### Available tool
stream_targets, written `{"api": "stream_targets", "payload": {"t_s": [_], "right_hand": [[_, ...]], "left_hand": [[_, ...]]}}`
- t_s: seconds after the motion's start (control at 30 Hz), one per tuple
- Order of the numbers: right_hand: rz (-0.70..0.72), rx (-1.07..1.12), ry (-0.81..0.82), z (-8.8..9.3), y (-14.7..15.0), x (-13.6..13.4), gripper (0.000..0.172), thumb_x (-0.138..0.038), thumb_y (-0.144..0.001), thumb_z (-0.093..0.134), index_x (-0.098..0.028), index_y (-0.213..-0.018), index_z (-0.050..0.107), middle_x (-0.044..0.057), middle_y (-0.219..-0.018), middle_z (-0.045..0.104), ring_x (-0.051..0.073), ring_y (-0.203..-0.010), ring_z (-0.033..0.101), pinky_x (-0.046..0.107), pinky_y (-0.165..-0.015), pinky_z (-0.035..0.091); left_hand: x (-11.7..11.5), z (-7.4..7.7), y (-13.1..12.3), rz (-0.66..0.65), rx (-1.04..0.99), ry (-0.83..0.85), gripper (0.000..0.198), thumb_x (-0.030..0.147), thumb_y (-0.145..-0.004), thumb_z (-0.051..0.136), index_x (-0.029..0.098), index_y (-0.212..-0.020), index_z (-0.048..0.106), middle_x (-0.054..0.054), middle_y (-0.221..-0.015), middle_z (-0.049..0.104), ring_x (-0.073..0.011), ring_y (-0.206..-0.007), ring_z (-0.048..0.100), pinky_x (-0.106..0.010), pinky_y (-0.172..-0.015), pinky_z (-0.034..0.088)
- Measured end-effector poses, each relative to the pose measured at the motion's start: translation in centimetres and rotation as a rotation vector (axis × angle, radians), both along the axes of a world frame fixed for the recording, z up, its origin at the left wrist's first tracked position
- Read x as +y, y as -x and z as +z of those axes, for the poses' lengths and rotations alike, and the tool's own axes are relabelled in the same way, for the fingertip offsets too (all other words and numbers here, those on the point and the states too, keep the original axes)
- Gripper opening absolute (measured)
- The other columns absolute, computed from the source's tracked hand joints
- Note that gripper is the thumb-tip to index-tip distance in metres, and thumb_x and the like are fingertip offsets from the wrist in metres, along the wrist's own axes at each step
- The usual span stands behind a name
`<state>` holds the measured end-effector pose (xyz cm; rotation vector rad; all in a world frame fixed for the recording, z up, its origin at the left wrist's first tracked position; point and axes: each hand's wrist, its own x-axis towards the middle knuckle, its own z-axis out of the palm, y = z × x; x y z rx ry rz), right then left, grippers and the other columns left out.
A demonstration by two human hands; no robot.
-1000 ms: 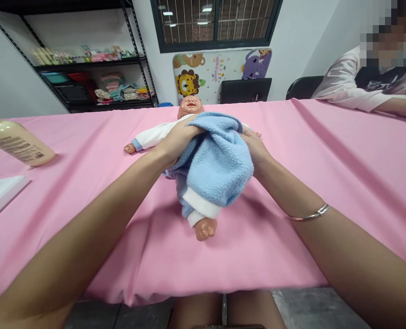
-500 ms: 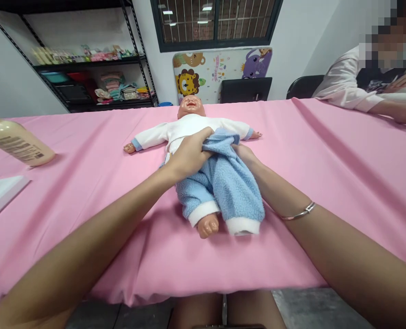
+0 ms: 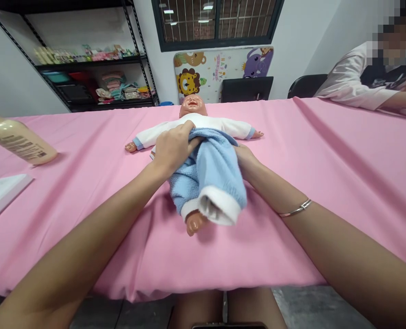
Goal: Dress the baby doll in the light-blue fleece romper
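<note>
With my left hand (image 3: 174, 145) I pinch the waistband (image 3: 213, 132) of the blue trousers (image 3: 218, 162) over the doll (image 3: 193, 106), which lies face-up on the pink-covered desk (image 3: 285, 251); my right hand (image 3: 246, 161), partly hidden, touches their other side, its grip I cannot tell; one foot (image 3: 195, 223) shows below a cuff (image 3: 189, 208)

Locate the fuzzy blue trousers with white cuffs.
In the head view's centre, the trousers are between left hand and right hand, partly on the plastic baby doll.
</note>
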<state>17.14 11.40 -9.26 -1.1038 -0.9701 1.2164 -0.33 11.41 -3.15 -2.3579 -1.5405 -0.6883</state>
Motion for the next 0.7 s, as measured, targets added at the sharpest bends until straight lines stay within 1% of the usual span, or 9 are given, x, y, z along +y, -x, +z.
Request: {"api": "stream_targets", "payload": {"t_s": [0.1, 0.2, 0.27, 0.3, 0.37, 0.47, 0.57, 0.63, 0.7], "right_hand": [[-0.046, 0.014, 0.086, 0.8, 0.1, -1.0, 0.020, -0.023, -0.077, 0.069, -0.014, -0.096, 0.068, 0.006, -0.097, 0.072, 0.020, -0.095, 0.065, 0.035, -0.094, 0.053], [-0.047, -0.010, 0.052, 1.0, 0.1, -1.1, 0.026, -0.024, -0.077, 0.070, -0.016, -0.102, 0.067, 0.005, -0.099, 0.071, 0.021, -0.097, 0.064, 0.036, -0.094, 0.052], [-0.030, -0.003, 0.026, 0.9, 0.0, -0.8, 0.024, -0.023, -0.078, 0.068, -0.017, -0.101, 0.066, 0.003, -0.095, 0.071, 0.019, -0.095, 0.063, 0.033, -0.094, 0.052], [-0.012, 0.022, 0.038, 0.8, 0.0, -0.6, 0.019, -0.023, -0.079, 0.065, -0.017, -0.097, 0.066, 0.002, -0.091, 0.070, 0.018, -0.091, 0.063, 0.032, -0.093, 0.052], [0.061, 0.120, 0.069, 0.8, 0.0, -0.3, 0.012, -0.026, -0.084, 0.057, -0.018, -0.090, 0.064, 0.001, -0.084, 0.069, 0.017, -0.083, 0.063, 0.030, -0.089, 0.054], [0.254, 0.245, 0.047, 0.9, 0.1, -0.3, 0.024, -0.040, -0.088, 0.054, -0.018, -0.093, 0.063, 0.003, -0.083, 0.068, 0.018, -0.082, 0.064, 0.032, -0.085, 0.055], [0.364, 0.219, 0.030, 0.9, 0.4, -0.5, 0.035, -0.047, -0.080, 0.068, -0.017, -0.097, 0.064, 0.003, -0.085, 0.068, 0.018, -0.085, 0.065, 0.031, -0.084, 0.055], [0.350, 0.208, 0.041, 0.8, 0.6, -0.5, 0.035, -0.044, -0.075, 0.073, -0.017, -0.093, 0.063, 0.003, -0.080, 0.067, 0.017, -0.081, 0.064, 0.030, -0.081, 0.055], [0.290, 0.192, 0.046, 0.7, 0.7, -0.4, 0.033, -0.044, -0.074, 0.073, -0.017, -0.087, 0.061, 0.002, -0.077, 0.065, 0.017, -0.079, 0.062, 0.029, -0.079, 0.055]], "left_hand": [[0.3, -0.2, 0.2, -0.056, -0.049, 0.035, 0.027, 0.038, -0.093, 0.053, 0.019, -0.109, 0.063, -0.011, -0.103, 0.070, -0.0314, -0.099, 0.064, -0.037, -0.085, 0.046], [0.3, -0.5, -0.2, -0.154, -0.107, 0.068, 0.025, 0.036, -0.091, 0.054, 0.018, -0.105, 0.063, -0.009, -0.100, 0.070, -0.0292, -0.096, 0.064, -0.036, -0.086, 0.046], [-0.1, -0.6, -0.5, -0.207, -0.164, 0.102, 0.022, 0.034, -0.090, 0.054, 0.019, -0.104, 0.062, -0.006, -0.094, 0.070, -0.0265, -0.091, 0.063, -0.034, -0.084, 0.046], [-0.3, -0.6, -0.8, -0.224, -0.195, 0.121, 0.021, 0.032, -0.089, 0.053, 0.019, -0.103, 0.061, -0.005, -0.091, 0.069, -0.0254, -0.088, 0.063, -0.033, -0.083, 0.047], [-0.9, -0.4, -1.3, -0.238, -0.260, 0.155, 0.018, 0.028, -0.089, 0.051, 0.018, -0.102, 0.058, -0.005, -0.087, 0.067, -0.0240, -0.085, 0.062, -0.033, -0.081, 0.047], [-1.8, 0.0, -2.0, -0.257, -0.338, 0.209, 0.015, 0.023, -0.090, 0.047, 0.017, -0.100, 0.055, -0.005, -0.090, 0.065, -0.0233, -0.087, 0.062, -0.032, -0.081, 0.047], [-2.4, 0.2, -2.5, -0.229, -0.317, 0.251, 0.017, 0.023, -0.090, 0.047, 0.017, -0.105, 0.053, -0.007, -0.093, 0.065, -0.0254, -0.090, 0.063, -0.034, -0.082, 0.048], [-2.6, 0.1, -2.7, -0.171, -0.233, 0.253, 0.023, 0.025, -0.091, 0.049, 0.017, -0.113, 0.050, -0.008, -0.091, 0.066, -0.0281, -0.090, 0.064, -0.037, -0.083, 0.048], [-2.7, 0.0, -2.9, -0.114, -0.133, 0.235, 0.029, 0.026, -0.092, 0.051, 0.017, -0.119, 0.048, -0.010, -0.091, 0.067, -0.0307, -0.092, 0.066, -0.039, -0.086, 0.047]]}}
